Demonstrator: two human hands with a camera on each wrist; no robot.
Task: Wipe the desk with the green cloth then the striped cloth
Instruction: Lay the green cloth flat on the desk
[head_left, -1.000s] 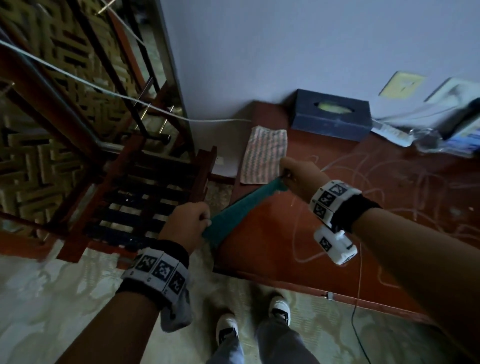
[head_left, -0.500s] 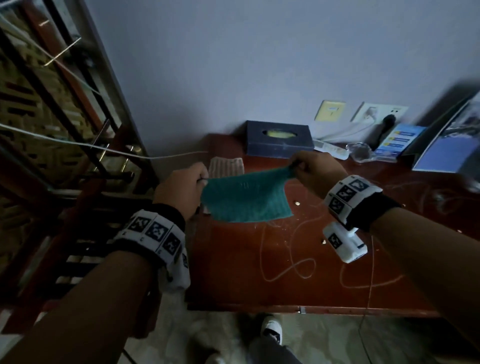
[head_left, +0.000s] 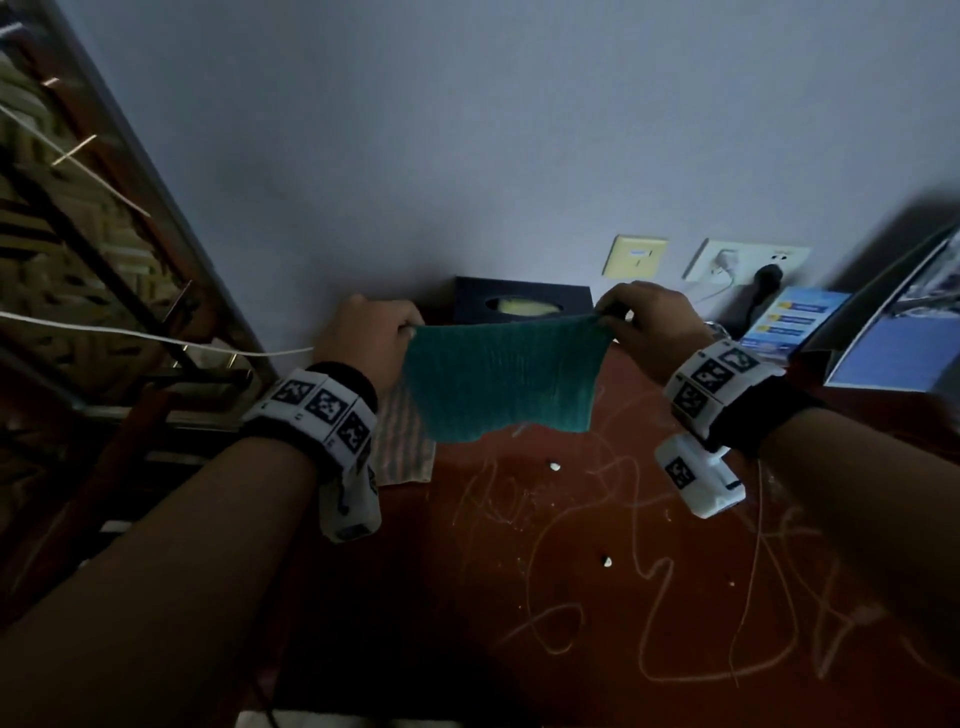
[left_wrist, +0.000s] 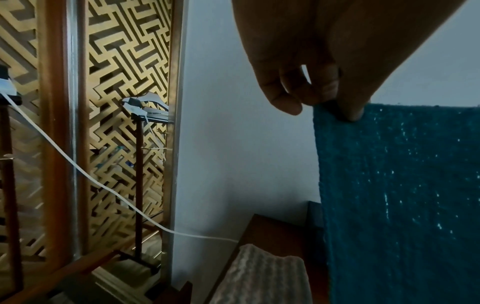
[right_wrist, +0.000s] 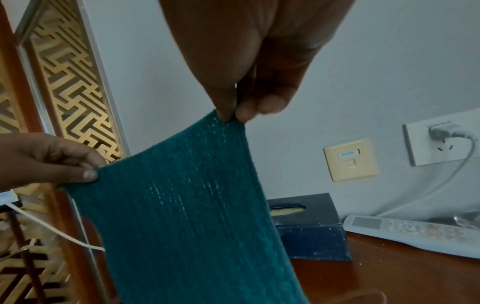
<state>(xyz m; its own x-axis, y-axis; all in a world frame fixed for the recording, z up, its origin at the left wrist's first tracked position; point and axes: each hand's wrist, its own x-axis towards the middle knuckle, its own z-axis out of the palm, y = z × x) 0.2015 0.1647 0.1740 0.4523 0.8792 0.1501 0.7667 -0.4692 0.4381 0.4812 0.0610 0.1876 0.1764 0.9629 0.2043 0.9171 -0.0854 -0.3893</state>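
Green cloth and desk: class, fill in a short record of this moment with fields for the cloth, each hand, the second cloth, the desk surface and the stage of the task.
green cloth: spread flat, hanging above the desk, not touching it
left hand: pinches the upper left corner
right hand: pinches the upper right corner
striped cloth: lies on the desk's left end, untouched
desk: red-brown, chalk-like scribbles and small white crumbs
behind cloth: dark tissue box against the wall
stage: wiping not yet begun

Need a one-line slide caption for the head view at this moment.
Both hands, left hand and right hand, pinch the green cloth spread above the chalk-scribbled desk.
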